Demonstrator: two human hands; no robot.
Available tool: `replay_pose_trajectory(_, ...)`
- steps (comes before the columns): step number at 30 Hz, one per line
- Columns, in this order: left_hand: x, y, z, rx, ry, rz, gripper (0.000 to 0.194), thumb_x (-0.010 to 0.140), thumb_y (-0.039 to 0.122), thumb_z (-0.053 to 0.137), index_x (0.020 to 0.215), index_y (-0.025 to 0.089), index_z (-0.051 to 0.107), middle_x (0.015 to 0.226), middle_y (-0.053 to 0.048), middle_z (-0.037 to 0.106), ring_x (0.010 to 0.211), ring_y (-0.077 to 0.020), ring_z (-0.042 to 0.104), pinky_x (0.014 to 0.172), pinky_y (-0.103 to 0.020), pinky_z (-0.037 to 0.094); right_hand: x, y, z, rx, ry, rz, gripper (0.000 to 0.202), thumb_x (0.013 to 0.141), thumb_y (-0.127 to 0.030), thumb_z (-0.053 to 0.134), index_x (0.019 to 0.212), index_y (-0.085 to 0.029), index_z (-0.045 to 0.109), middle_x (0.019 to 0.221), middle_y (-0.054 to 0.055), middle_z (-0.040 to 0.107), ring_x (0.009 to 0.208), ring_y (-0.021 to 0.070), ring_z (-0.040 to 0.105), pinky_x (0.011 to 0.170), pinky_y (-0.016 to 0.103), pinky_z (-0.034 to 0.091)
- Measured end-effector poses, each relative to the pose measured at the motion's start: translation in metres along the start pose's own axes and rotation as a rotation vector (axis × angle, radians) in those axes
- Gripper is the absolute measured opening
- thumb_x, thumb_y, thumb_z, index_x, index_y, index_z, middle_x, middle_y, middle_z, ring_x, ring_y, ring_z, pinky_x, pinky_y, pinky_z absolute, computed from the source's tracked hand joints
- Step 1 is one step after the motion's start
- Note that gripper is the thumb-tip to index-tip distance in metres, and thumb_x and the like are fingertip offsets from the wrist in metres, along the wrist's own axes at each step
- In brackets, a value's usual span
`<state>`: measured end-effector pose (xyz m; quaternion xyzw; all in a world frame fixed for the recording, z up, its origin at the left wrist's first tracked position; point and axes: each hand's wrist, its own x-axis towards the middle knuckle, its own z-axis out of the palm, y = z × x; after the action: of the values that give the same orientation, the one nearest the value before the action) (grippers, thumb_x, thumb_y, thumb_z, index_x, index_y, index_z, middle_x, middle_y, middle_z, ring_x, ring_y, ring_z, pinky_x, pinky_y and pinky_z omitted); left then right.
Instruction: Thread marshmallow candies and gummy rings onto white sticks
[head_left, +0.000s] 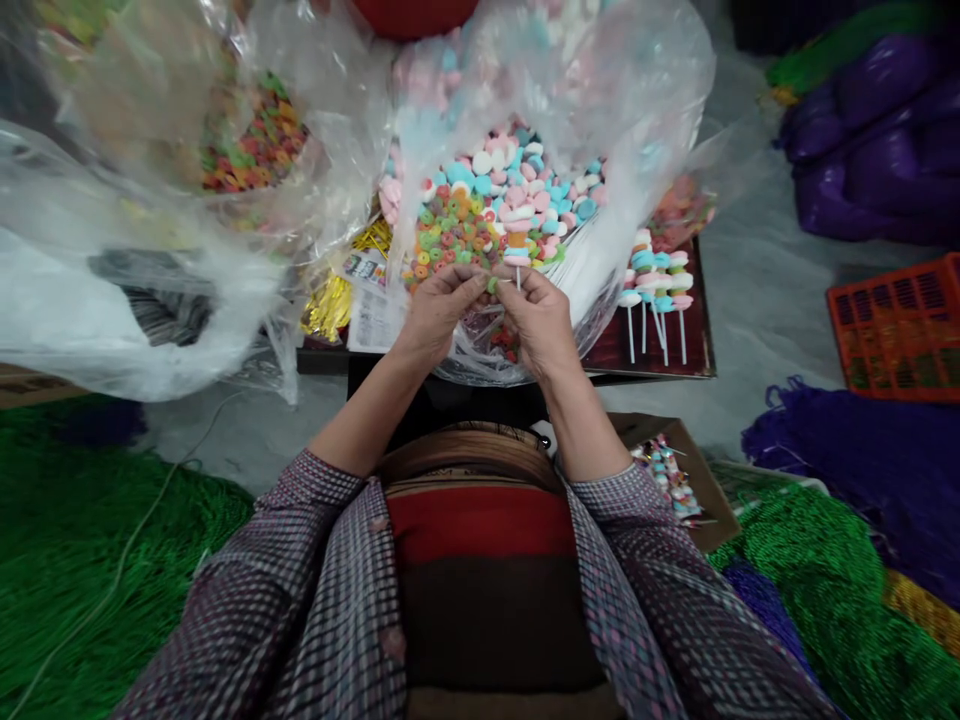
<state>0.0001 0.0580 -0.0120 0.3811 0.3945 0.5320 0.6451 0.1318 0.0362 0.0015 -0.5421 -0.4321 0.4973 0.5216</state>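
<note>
My left hand (437, 312) is closed in a pinch at a small green gummy ring (492, 285). Facing it, my right hand (538, 315) is closed too, its fingertips on a thin white stick that meets the ring. A marshmallow and gummy skewer (517, 238) stands out above the right fingers; whether they also grip its stick I cannot tell. Just beyond both hands lie loose gummy rings (448, 232), with pink, white and blue marshmallows (517, 172) behind them in a clear plastic bag (645, 70).
Several candy skewers (656, 275) lie on the dark table's (694, 340) right end. Gold twist ties (328, 308) are at the left. Another bag holds gummy rings (259, 140). A cardboard box (709, 480) with wrapped candy stands low right, near an orange crate (896, 320).
</note>
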Motion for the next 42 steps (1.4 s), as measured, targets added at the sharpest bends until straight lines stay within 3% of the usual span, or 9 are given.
replay_pose_trajectory(10, -0.005, -0.005, -0.004, -0.044, -0.083, -0.106, 0.033, 0.081, 0.049, 0.086, 0.083, 0.021, 0.070, 0.075, 0.001, 0.072, 0.063, -0.0099, 0.066, 0.060, -0.024, 0.051, -0.004, 0.005, -0.008, -0.137, 0.015, -0.133, 0.022, 0.084, -0.038, 0.067, 0.096, -0.021, 0.076, 0.100, 0.004, 0.079, 0.091, 0.0174, 0.068, 0.091, 0.032, 0.054)
replay_pose_trajectory(14, -0.006, -0.005, -0.002, -0.135, -0.075, -0.141, 0.036, 0.070, 0.044, 0.095, 0.080, 0.020, 0.070, 0.072, 0.003, 0.071, 0.059, -0.0072, 0.062, 0.056, -0.020, 0.049, -0.007, 0.002, -0.010, -0.235, 0.015, -0.160, 0.022, 0.084, -0.039, 0.067, 0.094, -0.022, 0.078, 0.095, 0.003, 0.078, 0.088, 0.0188, 0.067, 0.091, 0.033, 0.054)
replay_pose_trajectory(18, -0.006, 0.000, 0.001, -0.183, -0.054, -0.175, 0.026, 0.070, 0.030, 0.094, 0.076, 0.020, 0.070, 0.065, 0.004, 0.071, 0.057, -0.0068, 0.064, 0.055, -0.018, 0.050, -0.004, 0.003, -0.011, -0.223, 0.027, -0.220, 0.024, 0.085, -0.044, 0.071, 0.093, -0.023, 0.079, 0.098, 0.003, 0.078, 0.095, 0.0207, 0.068, 0.096, 0.036, 0.054)
replay_pose_trajectory(22, -0.002, 0.004, 0.002, -0.258, 0.028, -0.252, 0.012, 0.082, 0.019, 0.082, 0.080, 0.019, 0.070, 0.070, 0.002, 0.074, 0.062, -0.0081, 0.068, 0.061, -0.020, 0.054, -0.013, -0.001, -0.019, -0.175, 0.023, -0.169, 0.032, 0.090, -0.053, 0.065, 0.098, -0.025, 0.079, 0.085, 0.002, 0.072, 0.080, 0.0177, 0.064, 0.076, 0.031, 0.054)
replay_pose_trajectory(26, 0.005, 0.004, -0.002, -0.254, 0.079, -0.232, 0.010, 0.089, 0.023, 0.076, 0.084, 0.020, 0.068, 0.074, 0.002, 0.074, 0.068, -0.0092, 0.070, 0.067, -0.022, 0.056, -0.044, -0.010, -0.037, -0.105, -0.087, 0.028, 0.036, 0.094, -0.055, 0.062, 0.106, -0.025, 0.078, 0.057, -0.006, 0.053, 0.051, 0.0109, 0.043, 0.052, 0.024, 0.037)
replay_pose_trajectory(30, 0.011, 0.001, -0.003, -0.220, 0.089, -0.169, 0.016, 0.089, 0.024, 0.078, 0.083, 0.020, 0.064, 0.074, 0.003, 0.072, 0.067, -0.0086, 0.069, 0.068, -0.023, 0.056, -0.072, -0.010, -0.052, -0.210, -0.208, 0.076, 0.040, 0.095, -0.055, 0.060, 0.102, -0.022, 0.080, 0.047, -0.008, 0.046, 0.045, 0.0095, 0.037, 0.049, 0.023, 0.028)
replay_pose_trajectory(37, 0.010, 0.003, 0.001, -0.154, 0.091, -0.134, 0.015, 0.088, 0.021, 0.077, 0.082, 0.021, 0.063, 0.068, 0.004, 0.068, 0.062, -0.0077, 0.066, 0.062, -0.021, 0.054, -0.079, -0.001, -0.053, -0.249, -0.171, 0.052, 0.037, 0.096, -0.049, 0.057, 0.102, -0.020, 0.079, 0.047, -0.009, 0.044, 0.043, 0.0091, 0.038, 0.051, 0.024, 0.029)
replay_pose_trajectory(42, 0.008, 0.005, 0.002, -0.141, 0.083, -0.136, 0.017, 0.087, 0.022, 0.079, 0.082, 0.021, 0.062, 0.065, 0.006, 0.064, 0.062, -0.0065, 0.066, 0.062, -0.020, 0.050, -0.081, -0.004, -0.051, -0.235, -0.167, 0.052, 0.039, 0.096, -0.053, 0.058, 0.099, -0.021, 0.079, 0.047, -0.008, 0.046, 0.043, 0.0093, 0.038, 0.050, 0.025, 0.030)
